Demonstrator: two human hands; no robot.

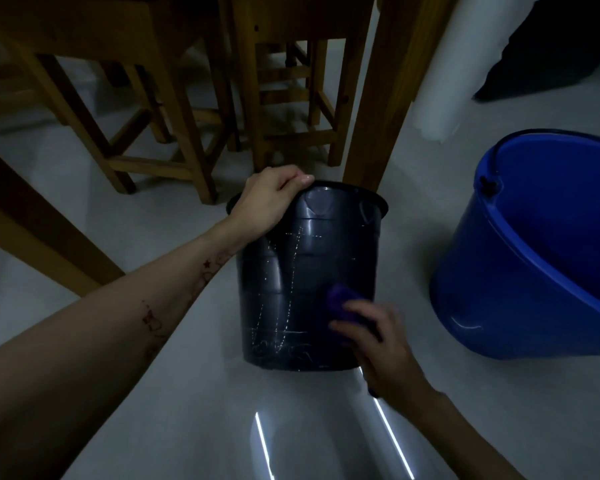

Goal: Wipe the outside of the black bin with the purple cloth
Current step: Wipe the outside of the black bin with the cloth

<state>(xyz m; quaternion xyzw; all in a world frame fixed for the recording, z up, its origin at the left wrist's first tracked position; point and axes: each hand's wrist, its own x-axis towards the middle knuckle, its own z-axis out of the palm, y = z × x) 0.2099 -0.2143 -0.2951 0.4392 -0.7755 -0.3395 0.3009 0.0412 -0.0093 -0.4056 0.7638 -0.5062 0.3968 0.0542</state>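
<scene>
Two buckets share your pale glossy floor [125,341]: the bin [309,271] before wooden stools [174,109], a blue one [541,258] right. Your left hand [271,199] grips its rim; your right hand [381,344] presses the cloth [343,301], fingers curled round it, low on its chalk-scribbled side; the scribbles are unreadable.

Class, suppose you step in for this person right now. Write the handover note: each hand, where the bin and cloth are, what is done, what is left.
Left hand: grips the rim of the black bin, steadying it upright on the floor.
Right hand: fingers curled round the purple cloth, pressing it to the bin's lower right wall.
Blue bucket stands to the right, apart from the bin.
Done: wiping is under way; how much is clean cannot be told.
Left: pale scratchy marks show on the front wall; wipe the rest of the outside.
</scene>
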